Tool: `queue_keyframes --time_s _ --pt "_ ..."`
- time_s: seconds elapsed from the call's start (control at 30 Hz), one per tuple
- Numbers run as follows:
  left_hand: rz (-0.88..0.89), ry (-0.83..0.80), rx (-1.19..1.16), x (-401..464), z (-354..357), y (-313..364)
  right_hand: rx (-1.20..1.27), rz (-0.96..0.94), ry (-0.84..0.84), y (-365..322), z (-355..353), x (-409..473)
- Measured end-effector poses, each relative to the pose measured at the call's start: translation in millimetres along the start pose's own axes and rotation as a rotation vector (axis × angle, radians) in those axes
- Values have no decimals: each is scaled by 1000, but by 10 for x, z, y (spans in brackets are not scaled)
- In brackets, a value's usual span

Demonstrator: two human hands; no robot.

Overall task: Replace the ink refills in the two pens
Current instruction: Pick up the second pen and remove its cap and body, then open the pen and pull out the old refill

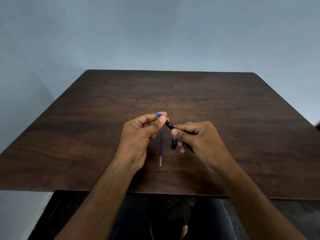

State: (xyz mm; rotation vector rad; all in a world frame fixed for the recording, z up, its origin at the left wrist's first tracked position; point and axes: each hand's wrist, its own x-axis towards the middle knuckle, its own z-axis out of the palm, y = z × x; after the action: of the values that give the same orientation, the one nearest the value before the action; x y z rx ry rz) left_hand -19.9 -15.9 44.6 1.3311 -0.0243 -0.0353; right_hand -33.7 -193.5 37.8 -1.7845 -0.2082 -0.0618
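Left hand (140, 134) pinches blue tip | right hand (199, 137) grips pen (168, 125) (tilted)

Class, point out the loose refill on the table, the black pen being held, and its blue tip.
loose refill (161, 146), head view, mid-tube
black pen (168, 125), head view, barrel between hands
blue tip (158, 114), head view, blue end

The black pen (168, 125) is mostly hidden inside the right hand (197, 137), and that hand also covers the upper end of a small black piece (173, 144), too dark to identify.
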Motion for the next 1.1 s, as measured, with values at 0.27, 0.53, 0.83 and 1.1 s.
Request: queue_keyframes --time_s 0.27,0.53,0.83,1.1 --pt "-34 123 -27 67 22 -10 75 5 4 -34 23 -45" --pt "7 141 -47 61 53 70 215 24 38 -45 30 -53" --pt "66 203 -108 129 -4 82 231 64 66 40 -57 -84" --pt "-57 67 397 80 -36 99 227 82 146 81 -203 -60"
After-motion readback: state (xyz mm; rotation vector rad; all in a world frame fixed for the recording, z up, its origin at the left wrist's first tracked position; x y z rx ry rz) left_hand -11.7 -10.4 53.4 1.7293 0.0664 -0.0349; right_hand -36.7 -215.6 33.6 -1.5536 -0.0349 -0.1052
